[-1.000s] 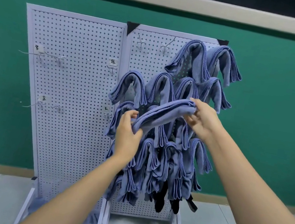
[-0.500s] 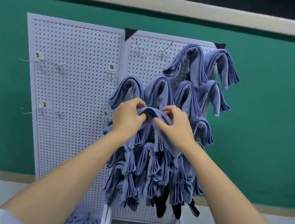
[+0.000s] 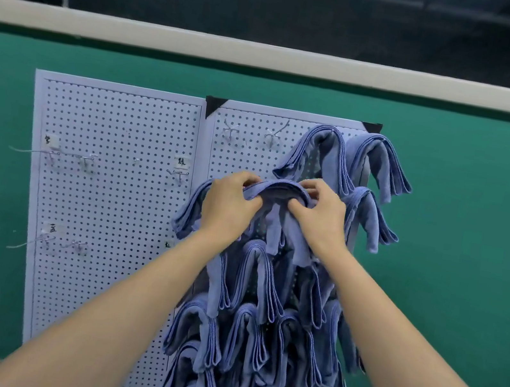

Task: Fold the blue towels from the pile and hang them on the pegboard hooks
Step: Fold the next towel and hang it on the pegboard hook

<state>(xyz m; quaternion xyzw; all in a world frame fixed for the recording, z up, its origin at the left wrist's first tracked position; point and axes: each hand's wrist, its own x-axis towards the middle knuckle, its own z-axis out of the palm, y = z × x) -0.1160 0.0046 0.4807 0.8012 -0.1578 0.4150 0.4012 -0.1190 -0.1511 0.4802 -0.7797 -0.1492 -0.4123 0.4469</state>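
Higher up the pegboard (image 3: 110, 203) now sit the left hand (image 3: 228, 205) and the right hand (image 3: 318, 219), and the folded blue towel (image 3: 278, 188) has come up with them. A moment ago they were one row lower.

This towel bends in a little arch between the hands, near the top of the right half of the board. Its ends hang down below the hands. Both hands grip it, one on each side of the arch. Fingers curl over the top and thumbs tuck under. They are close together but not touching.

Lots of other blue towels (image 3: 258, 329) hang all around it, each draped over a hook, above, beside and below. Two bare hooks (image 3: 273, 134) stick out at the top of that half. On the left half are a few more thin hooks (image 3: 83, 159) and small white labels (image 3: 182, 162). Behind the board is a green wall (image 3: 455, 260).
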